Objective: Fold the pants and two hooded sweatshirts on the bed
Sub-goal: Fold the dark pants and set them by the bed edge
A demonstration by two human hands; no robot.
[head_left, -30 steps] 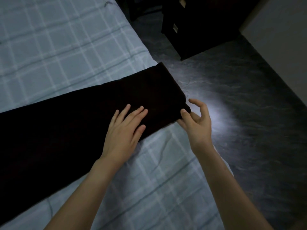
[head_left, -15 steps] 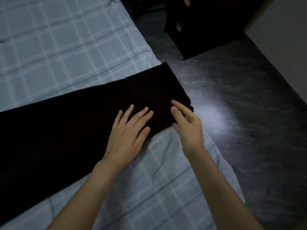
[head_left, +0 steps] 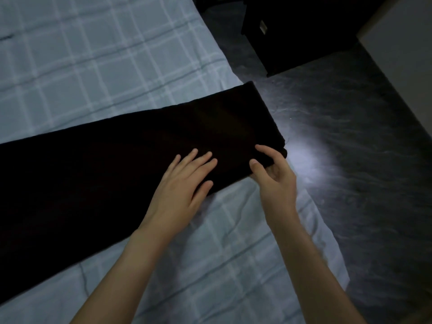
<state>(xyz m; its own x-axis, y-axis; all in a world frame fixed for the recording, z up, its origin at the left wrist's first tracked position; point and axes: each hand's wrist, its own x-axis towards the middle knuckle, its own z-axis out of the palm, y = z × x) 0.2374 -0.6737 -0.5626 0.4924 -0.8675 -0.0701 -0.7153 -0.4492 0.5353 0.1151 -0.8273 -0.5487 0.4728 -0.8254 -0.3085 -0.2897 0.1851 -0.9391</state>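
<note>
Black pants [head_left: 121,169] lie as one long flat strip across the bed [head_left: 98,66], their end reaching the bed's right edge. My left hand [head_left: 184,183] rests flat on the pants near that end, fingers spread. My right hand [head_left: 274,176] pinches the near corner of the pants' end, thumb on top and fingers curled under the cloth. No hooded sweatshirts are in view.
The bed has a pale blue checked sheet. To the right lies a dark marbled floor [head_left: 350,160] with a bright light patch. A dark cabinet [head_left: 292,31] stands at the top right, and a pale wall [head_left: 409,47] at the far right.
My right hand came in from beside the pants' end and closed on its near corner. My left hand stayed pressed on the cloth.
</note>
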